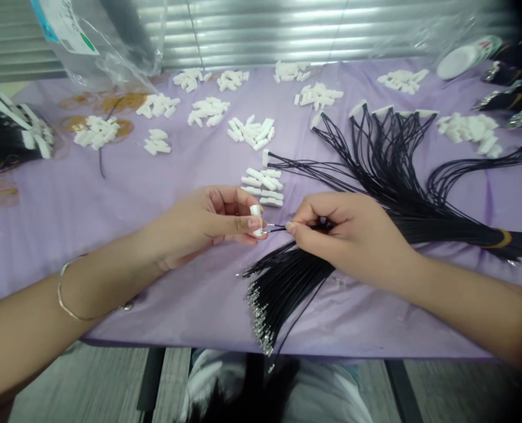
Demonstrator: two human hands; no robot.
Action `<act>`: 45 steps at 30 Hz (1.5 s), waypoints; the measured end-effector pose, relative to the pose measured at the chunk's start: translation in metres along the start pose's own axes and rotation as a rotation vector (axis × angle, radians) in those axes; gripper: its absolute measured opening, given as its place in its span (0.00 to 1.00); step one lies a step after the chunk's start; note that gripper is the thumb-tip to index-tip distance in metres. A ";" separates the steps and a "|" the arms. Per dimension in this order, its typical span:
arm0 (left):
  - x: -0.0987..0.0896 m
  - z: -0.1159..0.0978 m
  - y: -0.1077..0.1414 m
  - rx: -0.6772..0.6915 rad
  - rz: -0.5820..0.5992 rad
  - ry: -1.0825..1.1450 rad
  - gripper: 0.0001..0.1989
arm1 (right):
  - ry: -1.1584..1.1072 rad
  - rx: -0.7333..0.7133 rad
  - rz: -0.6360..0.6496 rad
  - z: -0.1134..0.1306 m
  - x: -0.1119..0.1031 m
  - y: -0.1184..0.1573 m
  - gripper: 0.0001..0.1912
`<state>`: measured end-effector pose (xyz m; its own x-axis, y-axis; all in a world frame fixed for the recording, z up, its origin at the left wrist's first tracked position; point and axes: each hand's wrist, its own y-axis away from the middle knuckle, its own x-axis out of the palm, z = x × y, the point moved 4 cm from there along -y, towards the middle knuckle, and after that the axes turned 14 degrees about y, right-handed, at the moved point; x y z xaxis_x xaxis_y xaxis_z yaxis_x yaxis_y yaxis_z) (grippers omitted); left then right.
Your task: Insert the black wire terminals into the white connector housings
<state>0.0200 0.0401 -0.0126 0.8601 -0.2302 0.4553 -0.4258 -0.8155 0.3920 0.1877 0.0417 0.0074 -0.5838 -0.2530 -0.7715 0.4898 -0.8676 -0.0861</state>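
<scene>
Tip of black crimped wire [273, 228] meets white connector housing [256, 220] at centre of frame, entry hidden by fingers, hard to make out. L hand [203, 223] half closed, pinching housing; R hand [349, 238] tight pinch on wire, just above black wire bundle [287, 276]. Loose white housings [252, 132] in piles upper centre on lilac-covered bench [111, 294], partly wired housings [375, 111] upper right

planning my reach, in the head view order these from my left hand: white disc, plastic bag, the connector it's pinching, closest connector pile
From the left hand:
1. Connector, pinched in the fingertips.
2. Connector pile, just ahead, slightly right.
3. Plastic bag, back left.
4. White disc, back right.
</scene>
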 end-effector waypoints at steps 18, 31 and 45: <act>-0.002 0.001 0.000 0.001 0.020 -0.002 0.07 | -0.033 -0.016 0.001 0.002 0.001 0.000 0.08; -0.002 0.002 0.000 -0.003 0.014 -0.003 0.08 | -0.042 -0.026 -0.017 0.000 0.001 0.000 0.08; 0.000 0.001 0.001 0.010 0.024 -0.001 0.08 | 0.096 -0.185 -0.128 0.007 -0.003 0.004 0.08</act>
<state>0.0193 0.0384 -0.0132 0.8497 -0.2506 0.4640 -0.4438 -0.8150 0.3726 0.1866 0.0354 0.0138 -0.5887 -0.0966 -0.8026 0.5312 -0.7946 -0.2940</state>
